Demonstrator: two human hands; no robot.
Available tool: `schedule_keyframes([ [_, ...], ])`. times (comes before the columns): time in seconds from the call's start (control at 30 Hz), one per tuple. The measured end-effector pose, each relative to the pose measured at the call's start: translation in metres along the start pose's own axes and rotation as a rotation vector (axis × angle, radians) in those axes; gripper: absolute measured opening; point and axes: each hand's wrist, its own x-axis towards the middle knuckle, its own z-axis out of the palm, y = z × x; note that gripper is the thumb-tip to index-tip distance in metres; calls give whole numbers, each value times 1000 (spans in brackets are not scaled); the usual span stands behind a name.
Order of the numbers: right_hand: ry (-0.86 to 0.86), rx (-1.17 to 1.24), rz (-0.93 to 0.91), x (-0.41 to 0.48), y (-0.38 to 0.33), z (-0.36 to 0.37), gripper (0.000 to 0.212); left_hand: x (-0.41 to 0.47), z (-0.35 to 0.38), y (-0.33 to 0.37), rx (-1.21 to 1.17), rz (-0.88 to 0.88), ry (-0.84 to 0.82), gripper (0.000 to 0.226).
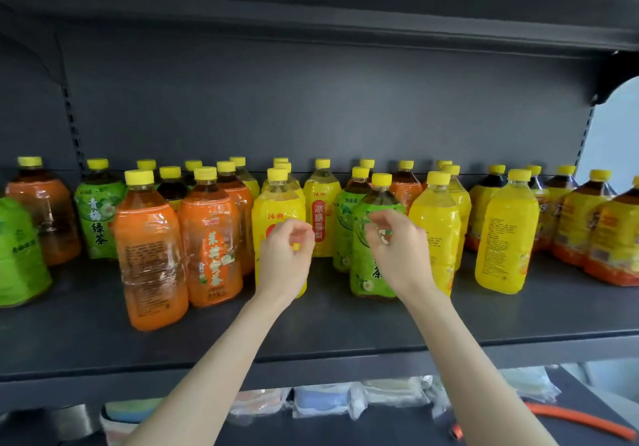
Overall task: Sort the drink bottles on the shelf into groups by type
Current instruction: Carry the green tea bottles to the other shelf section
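Green bottle point(363, 269) stands upright just behind the right hand point(394, 241), the nearer one. Left hand point(285, 250) lies leftward; both loosely curled, empty.

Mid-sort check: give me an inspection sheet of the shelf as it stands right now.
Surface: dark grey shelf, with the bottles standing upright on it.
Job's things: orange-label bottles left of centre; green-label bottles at left and centre; yellow-label bottles at centre and right; dark tea bottles far right. The types are mixed in the centre.
Clutter: nothing seen on this shelf.
Hands: left hand is in front of the front yellow bottle, right hand in front of the front green bottle. Fingers are loosely curled and hold nothing; contact is unclear.
Cables: orange cord-like strip on the level below, right.
Surroundings: dark back panel; wrapped packs below.
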Motion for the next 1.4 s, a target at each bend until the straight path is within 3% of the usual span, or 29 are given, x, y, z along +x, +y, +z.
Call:
schedule_keyframes([
  [0.2,4,-60,-55,21,14,-22,37,36,52,22,-164,-77,-170,13],
  [0.37,-130,8,7,47,11,-16,53,56,78,20,-291,-247,-310,38],
  [0.5,-250,-65,73,66,9,-1,66,54,84,7,-404,-338,-327,46],
  [0.63,-143,-205,48,69,8,7,63,53,75,6,-557,-364,-365,42],
  [0.8,38,-59,28,54,8,9,48,39,70,5,-630,-350,-388,30],
  [0.97,144,73,-60,27,10,3,37,30,63,14,-698,-263,-459,34],
  [1.03,170,96,-64,24,15,-5,40,34,64,18,-649,-199,-455,37],
  [1.13,191,126,-56,23,21,-13,42,52,82,16,-502,-147,-298,32],
  [1.2,190,141,-55,24,24,-13,42,70,96,12,-349,-135,-230,41],
  [1.3,181,147,-42,28,31,-11,46,98,113,7,-259,-191,-245,60],
  [1.4,150,155,-26,34,35,-9,48,113,126,-2,-269,-225,-304,63],
])
